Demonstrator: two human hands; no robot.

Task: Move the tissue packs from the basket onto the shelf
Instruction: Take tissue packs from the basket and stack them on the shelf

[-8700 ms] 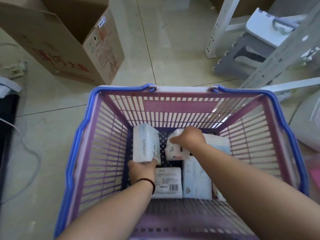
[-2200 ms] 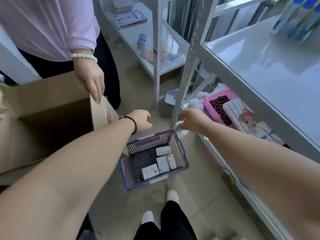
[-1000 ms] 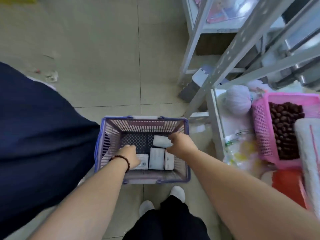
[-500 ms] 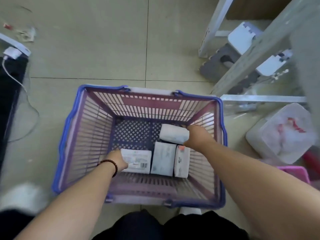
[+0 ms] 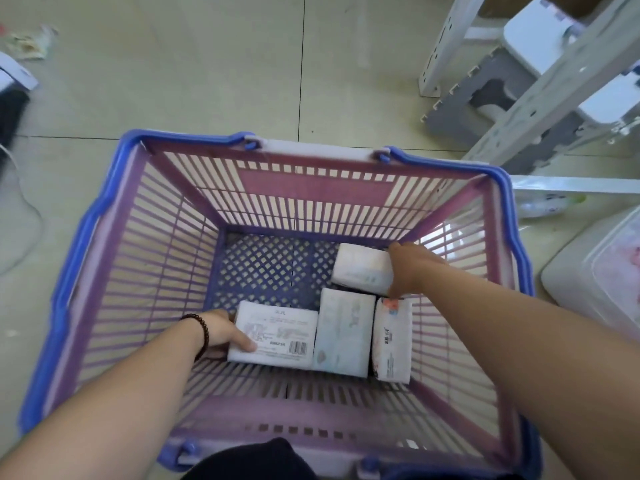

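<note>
Both arms down inside basket [image 5: 114,258], set on floor close to shelf frame [image 5: 540,95], likely to keep carry to shelf short. Four packs left, all on basket bottom, crowded toward near right corner. Left hand [image 5: 221,332] closed on left end of barcode pack [image 5: 277,336], thumb laid on top face, fingers tucked at far edge; grip taken at short end, probably because that side stands clear of neighbours. Right hand [image 5: 410,270] curled round right end of far pack [image 5: 362,270], thumb at its near edge, fingers over far side; far pack tilted, partly lying over others, so easiest to lift first. Middle pack [image 5: 343,332] touching barcode pack on its left and red-print pack [image 5: 393,339] on its right, latter standing on a narrow side just beside right wall. One pack per hand, apparently to halve trips. Neither pack clearly off bottom yet. Soft wrap likely to give under squeeze, so end grips need firm hold. Shelf surface itself out of view; only uprights seen.
</note>
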